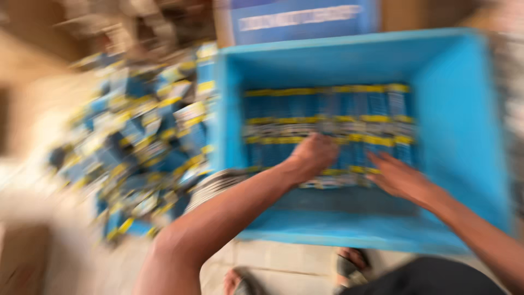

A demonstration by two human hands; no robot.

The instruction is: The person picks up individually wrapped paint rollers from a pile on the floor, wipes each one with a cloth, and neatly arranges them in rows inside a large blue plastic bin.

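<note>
A blue plastic crate (464, 109) holds rows of small blue-and-yellow packets (327, 117) laid side by side. Both hands reach into the crate. My left hand (314, 155) is curled over the packets of the nearest rows, fingers bent down onto them. My right hand (396, 176) lies flat with its fingers stretched out on the packets at the front right. The picture is heavily blurred, so I cannot tell whether either hand grips a packet.
A loose heap of the same blue-and-yellow packets (142, 142) lies on the floor left of the crate. A blue box (300, 19) stands behind the crate. My sandalled feet (349, 267) show on the tiled floor below.
</note>
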